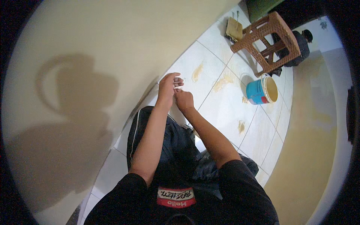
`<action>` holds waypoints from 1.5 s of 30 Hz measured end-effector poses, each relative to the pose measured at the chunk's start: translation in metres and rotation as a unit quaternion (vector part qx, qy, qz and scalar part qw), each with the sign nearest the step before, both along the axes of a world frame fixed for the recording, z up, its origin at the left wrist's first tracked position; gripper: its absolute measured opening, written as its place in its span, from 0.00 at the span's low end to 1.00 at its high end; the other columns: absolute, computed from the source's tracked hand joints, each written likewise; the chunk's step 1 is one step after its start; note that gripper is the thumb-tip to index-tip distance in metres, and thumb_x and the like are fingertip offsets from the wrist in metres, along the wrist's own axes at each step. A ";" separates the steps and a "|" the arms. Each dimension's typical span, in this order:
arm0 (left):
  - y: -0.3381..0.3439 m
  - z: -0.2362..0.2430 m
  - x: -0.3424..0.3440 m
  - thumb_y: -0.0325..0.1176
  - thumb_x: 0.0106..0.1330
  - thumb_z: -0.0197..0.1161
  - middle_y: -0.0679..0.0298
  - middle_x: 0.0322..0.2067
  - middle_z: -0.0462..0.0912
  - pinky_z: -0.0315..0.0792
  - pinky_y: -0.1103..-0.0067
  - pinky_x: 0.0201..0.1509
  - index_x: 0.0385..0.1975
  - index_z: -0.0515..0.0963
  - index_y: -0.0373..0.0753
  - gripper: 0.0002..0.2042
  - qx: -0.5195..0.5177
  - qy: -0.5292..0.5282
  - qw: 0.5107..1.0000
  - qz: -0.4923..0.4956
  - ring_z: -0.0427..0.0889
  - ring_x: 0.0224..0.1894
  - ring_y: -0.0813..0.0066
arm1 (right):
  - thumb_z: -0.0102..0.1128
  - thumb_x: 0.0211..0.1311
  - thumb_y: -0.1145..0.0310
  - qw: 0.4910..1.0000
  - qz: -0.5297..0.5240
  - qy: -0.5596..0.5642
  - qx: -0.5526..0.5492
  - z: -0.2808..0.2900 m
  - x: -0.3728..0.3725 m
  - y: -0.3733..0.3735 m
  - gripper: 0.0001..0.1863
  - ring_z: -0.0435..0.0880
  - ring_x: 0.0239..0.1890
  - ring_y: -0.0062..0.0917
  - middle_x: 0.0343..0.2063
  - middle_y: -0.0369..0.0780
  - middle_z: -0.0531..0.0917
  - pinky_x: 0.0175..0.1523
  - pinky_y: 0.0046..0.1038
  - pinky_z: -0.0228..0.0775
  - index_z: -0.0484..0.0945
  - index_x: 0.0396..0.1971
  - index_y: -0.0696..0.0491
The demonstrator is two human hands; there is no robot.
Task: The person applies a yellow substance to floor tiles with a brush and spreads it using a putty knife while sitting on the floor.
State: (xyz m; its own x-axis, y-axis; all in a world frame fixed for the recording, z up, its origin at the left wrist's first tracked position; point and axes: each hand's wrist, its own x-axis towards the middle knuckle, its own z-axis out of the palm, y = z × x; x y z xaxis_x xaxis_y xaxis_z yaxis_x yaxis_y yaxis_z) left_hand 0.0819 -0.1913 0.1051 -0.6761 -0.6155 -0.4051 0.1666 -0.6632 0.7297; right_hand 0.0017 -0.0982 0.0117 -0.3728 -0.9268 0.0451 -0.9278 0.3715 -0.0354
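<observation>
In front of my knees, close to the foot of the pale yellow wall (123, 33), my two hands meet above the white tiled floor (210, 101). My left hand (168, 88) has its fingers curled over toward the right one. Just beside it, my right hand (184, 99) is closed, its fingertips pressed together against the left fingers. A small white bit (179, 87) shows between the hands, too small and half hidden to name.
A blue bucket (255, 92) with a yellow-stained inside lies or tilts at the right. Beyond it, a brown plastic stool (273, 39) leans tipped over. A yellowish tray (234, 29) stands further off, near a person in dark clothing (300, 48). Yellow smears (224, 80) mark the tiles.
</observation>
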 end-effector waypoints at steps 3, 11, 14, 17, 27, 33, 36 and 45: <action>-0.003 -0.013 0.001 0.44 0.65 0.54 0.64 0.32 0.80 0.70 0.76 0.36 0.46 0.76 0.40 0.17 0.002 0.019 1.000 -0.008 0.81 0.36 0.73 | 0.53 0.55 0.72 0.998 0.039 -0.021 0.032 0.002 -0.001 0.019 0.06 0.86 0.29 0.35 0.24 0.42 0.84 0.29 0.37 0.76 0.79 0.24 0.52; -0.008 -0.032 -0.008 0.44 0.64 0.53 0.65 0.32 0.81 0.71 0.77 0.35 0.44 0.77 0.43 0.16 -0.064 -0.054 0.996 -0.014 0.81 0.34 0.74 | 0.57 0.60 0.60 0.986 -0.034 -0.152 0.062 0.017 -0.041 0.096 0.14 0.85 0.32 0.38 0.29 0.49 0.84 0.37 0.37 0.76 0.81 0.38 0.55; 0.015 -0.032 -0.013 0.45 0.65 0.52 0.65 0.31 0.82 0.70 0.77 0.36 0.41 0.78 0.43 0.15 -0.132 -0.060 0.984 -0.104 0.81 0.34 0.76 | 0.62 0.58 0.59 0.963 -0.117 -0.243 -0.020 0.029 -0.048 0.154 0.22 0.84 0.29 0.34 0.27 0.49 0.84 0.37 0.34 0.75 0.78 0.51 0.54; 0.042 -0.033 -0.025 0.48 0.67 0.52 0.65 0.31 0.83 0.70 0.78 0.35 0.41 0.79 0.43 0.16 -0.192 -0.078 0.938 -0.277 0.81 0.33 0.77 | 0.67 0.56 0.63 0.917 -0.243 -0.311 -0.060 0.037 -0.069 0.196 0.32 0.80 0.23 0.22 0.23 0.44 0.83 0.32 0.27 0.73 0.70 0.60 0.59; 0.112 -0.104 -0.041 0.42 0.70 0.57 0.61 0.30 0.83 0.75 0.78 0.36 0.35 0.78 0.33 0.15 -0.358 -0.020 0.838 -0.410 0.80 0.30 0.78 | 0.57 0.60 0.75 0.690 -0.301 -0.541 -0.374 -0.003 -0.020 0.168 0.32 0.81 0.28 0.20 0.27 0.41 0.84 0.34 0.20 0.72 0.60 0.64 0.66; 0.127 -0.102 -0.049 0.44 0.67 0.60 0.63 0.27 0.83 0.72 0.79 0.34 0.38 0.81 0.35 0.16 -0.426 -0.035 0.849 -0.312 0.79 0.29 0.79 | 0.63 0.59 0.71 0.720 -0.296 -0.477 -0.408 -0.005 -0.028 0.175 0.36 0.78 0.24 0.17 0.21 0.38 0.81 0.32 0.21 0.71 0.58 0.65 0.66; 0.105 -0.118 -0.048 0.43 0.65 0.63 0.62 0.29 0.84 0.72 0.76 0.34 0.37 0.83 0.36 0.15 -0.406 -0.088 0.854 -0.314 0.79 0.30 0.77 | 0.66 0.57 0.61 0.845 -0.301 -0.356 -0.262 0.013 -0.020 0.163 0.42 0.85 0.33 0.35 0.30 0.47 0.85 0.45 0.30 0.75 0.56 0.66 0.63; 0.103 -0.135 -0.060 0.42 0.63 0.61 0.49 0.32 0.82 0.74 0.65 0.40 0.37 0.77 0.35 0.15 -0.525 -0.207 0.766 -0.306 0.82 0.37 0.52 | 0.65 0.52 0.60 0.928 -0.238 -0.174 0.227 0.022 -0.032 0.215 0.20 0.83 0.47 0.37 0.45 0.43 0.84 0.51 0.43 0.73 0.80 0.46 0.51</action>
State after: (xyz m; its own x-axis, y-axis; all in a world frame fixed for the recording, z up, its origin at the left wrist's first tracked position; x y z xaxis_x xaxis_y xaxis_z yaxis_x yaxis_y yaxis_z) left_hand 0.0218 -0.0887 -0.0298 -0.9163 -0.3667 -0.1609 -0.3305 0.4656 0.8209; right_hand -0.0298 0.1164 0.0338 -0.6640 -0.5472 -0.5096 -0.6158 0.7868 -0.0425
